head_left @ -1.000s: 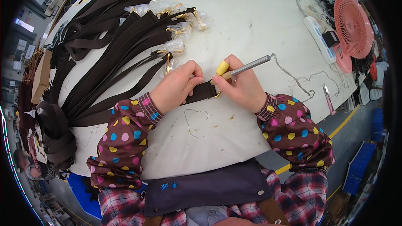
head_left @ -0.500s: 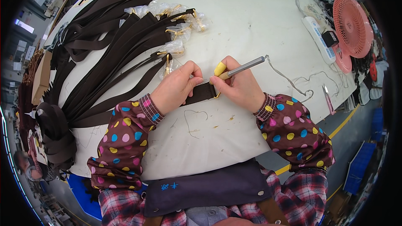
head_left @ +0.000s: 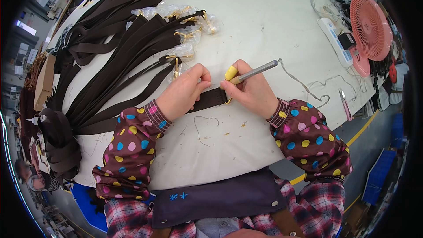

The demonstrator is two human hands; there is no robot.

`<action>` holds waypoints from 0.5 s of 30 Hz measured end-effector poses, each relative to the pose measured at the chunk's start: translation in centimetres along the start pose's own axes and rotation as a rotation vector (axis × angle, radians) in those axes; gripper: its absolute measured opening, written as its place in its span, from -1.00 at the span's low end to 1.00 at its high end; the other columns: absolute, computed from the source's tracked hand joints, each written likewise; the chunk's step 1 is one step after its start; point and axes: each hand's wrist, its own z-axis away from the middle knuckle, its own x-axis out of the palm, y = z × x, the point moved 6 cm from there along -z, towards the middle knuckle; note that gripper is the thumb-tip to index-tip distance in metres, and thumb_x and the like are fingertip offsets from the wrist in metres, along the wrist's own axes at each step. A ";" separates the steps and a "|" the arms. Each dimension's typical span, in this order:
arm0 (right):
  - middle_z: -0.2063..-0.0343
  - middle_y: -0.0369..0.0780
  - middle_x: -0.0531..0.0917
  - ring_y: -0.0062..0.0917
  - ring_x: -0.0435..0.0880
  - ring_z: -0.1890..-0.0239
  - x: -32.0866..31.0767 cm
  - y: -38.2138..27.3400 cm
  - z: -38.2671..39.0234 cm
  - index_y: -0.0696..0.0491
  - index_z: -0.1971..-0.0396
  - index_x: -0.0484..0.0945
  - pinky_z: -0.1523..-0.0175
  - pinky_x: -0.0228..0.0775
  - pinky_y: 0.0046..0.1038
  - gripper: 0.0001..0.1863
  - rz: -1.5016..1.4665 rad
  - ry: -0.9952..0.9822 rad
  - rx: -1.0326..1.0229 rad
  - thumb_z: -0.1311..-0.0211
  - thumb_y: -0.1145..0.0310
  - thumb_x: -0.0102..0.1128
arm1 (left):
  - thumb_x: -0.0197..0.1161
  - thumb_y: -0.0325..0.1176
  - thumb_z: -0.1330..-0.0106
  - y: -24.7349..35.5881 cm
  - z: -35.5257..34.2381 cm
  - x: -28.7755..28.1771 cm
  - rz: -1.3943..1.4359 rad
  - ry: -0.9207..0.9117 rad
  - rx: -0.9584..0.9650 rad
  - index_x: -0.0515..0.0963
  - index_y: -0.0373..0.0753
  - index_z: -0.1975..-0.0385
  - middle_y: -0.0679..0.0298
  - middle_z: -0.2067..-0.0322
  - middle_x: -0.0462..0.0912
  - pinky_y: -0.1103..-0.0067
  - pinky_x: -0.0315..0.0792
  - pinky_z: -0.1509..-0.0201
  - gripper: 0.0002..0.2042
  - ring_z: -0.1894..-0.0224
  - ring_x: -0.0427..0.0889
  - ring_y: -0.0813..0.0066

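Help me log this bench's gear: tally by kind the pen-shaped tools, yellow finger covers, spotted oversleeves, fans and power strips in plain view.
Pen-shaped tool, in the right hand: 1
Yellow finger cover: 1
Spotted oversleeves: 2
Pink fan: 1
White power strip: 1
Total: 6

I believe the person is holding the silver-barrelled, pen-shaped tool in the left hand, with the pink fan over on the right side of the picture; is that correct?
Not quite: the head view shows the pen-shaped tool in the right hand, not the left hand. The pink fan is indeed on the right side.
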 end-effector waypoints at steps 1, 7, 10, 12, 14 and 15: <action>0.62 -0.26 0.51 -0.61 0.45 0.63 0.1 0.0 0.0 0.10 0.37 0.32 0.52 0.27 -0.54 -0.72 -0.012 -0.002 0.001 -0.21 0.31 0.26 | 0.14 -0.45 -0.36 0.0 0.2 -0.3 -0.097 0.038 0.103 0.36 -0.26 0.19 0.30 0.41 0.44 0.63 0.41 0.52 -0.87 0.55 0.45 0.59; 0.53 -0.30 0.50 -0.72 0.46 0.53 0.2 -0.3 -0.1 0.13 0.33 0.32 0.45 0.33 -0.63 -0.77 -0.007 -0.064 0.038 -0.26 0.40 0.22 | 0.22 -0.47 -0.27 0.2 0.1 -0.4 -0.265 0.037 0.304 0.44 -0.27 0.23 0.19 0.30 0.49 0.51 0.44 0.25 -0.87 0.32 0.53 0.32; 0.63 -0.27 0.51 -0.61 0.42 0.64 0.3 0.3 -0.1 0.10 0.37 0.33 0.53 0.24 -0.54 -0.71 -0.024 -0.012 -0.011 -0.20 0.28 0.27 | 0.22 -0.47 -0.27 0.1 0.2 -0.3 -0.280 0.027 0.285 0.45 -0.27 0.26 0.17 0.30 0.49 0.49 0.43 0.22 -0.89 0.28 0.53 0.28; 0.63 -0.27 0.51 -0.61 0.42 0.64 0.4 0.4 -0.2 0.10 0.37 0.33 0.53 0.24 -0.53 -0.70 -0.024 -0.012 -0.003 -0.20 0.28 0.28 | 0.21 -0.47 -0.28 -0.1 0.2 -0.3 -0.275 0.045 0.294 0.45 -0.28 0.27 0.16 0.30 0.49 0.48 0.42 0.22 -0.89 0.29 0.53 0.27; 0.63 -0.27 0.50 -0.61 0.42 0.64 0.4 0.4 -0.2 0.10 0.37 0.33 0.54 0.24 -0.53 -0.70 -0.028 -0.017 -0.001 -0.20 0.27 0.28 | 0.21 -0.47 -0.28 -0.2 0.1 -0.4 -0.259 0.067 0.293 0.44 -0.28 0.27 0.15 0.30 0.49 0.48 0.42 0.21 -0.89 0.29 0.52 0.25; 0.63 -0.27 0.50 -0.61 0.42 0.64 0.4 0.4 -0.2 0.10 0.37 0.33 0.54 0.24 -0.53 -0.70 -0.031 -0.019 -0.001 -0.20 0.27 0.28 | 0.21 -0.47 -0.28 -0.2 0.1 -0.4 -0.245 0.063 0.268 0.44 -0.28 0.28 0.15 0.30 0.49 0.47 0.42 0.21 -0.89 0.29 0.53 0.25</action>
